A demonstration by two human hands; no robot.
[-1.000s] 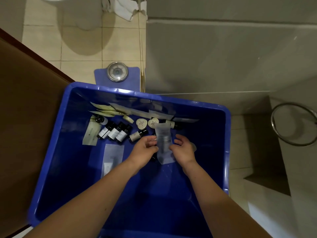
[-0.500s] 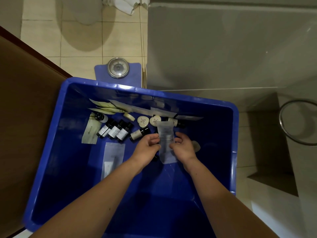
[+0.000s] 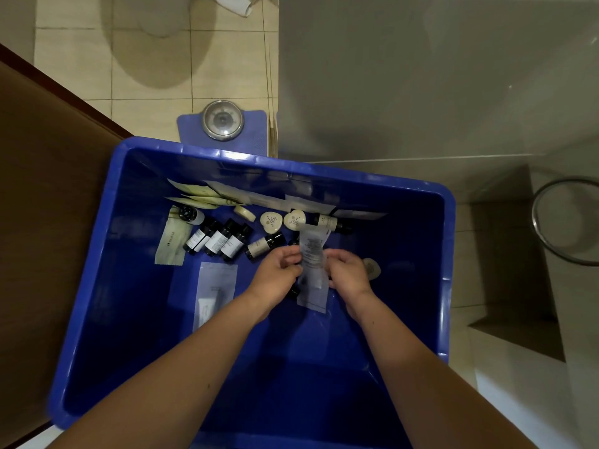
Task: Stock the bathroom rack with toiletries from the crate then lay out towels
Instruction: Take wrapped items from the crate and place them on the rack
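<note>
Barely shifted: both hands stay on sachet (image 3: pixel 312 270) in crate (image 3: pixel 449 254) | left hand (image 3: pixel 277 272); right hand (image 3: pixel 348 270) pinch its edges | light, floppy, slippery; grip mid-edges

Beige tiled floor (image 3: pixel 152 102); directly on it, blue crate (image 3: pixel 449 254), blue scale (image 3: pixel 223 124) just beyond.

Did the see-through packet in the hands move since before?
No. The packet stays pinched between the left hand and right hand, just below the two heart-shaped soaps.
</note>
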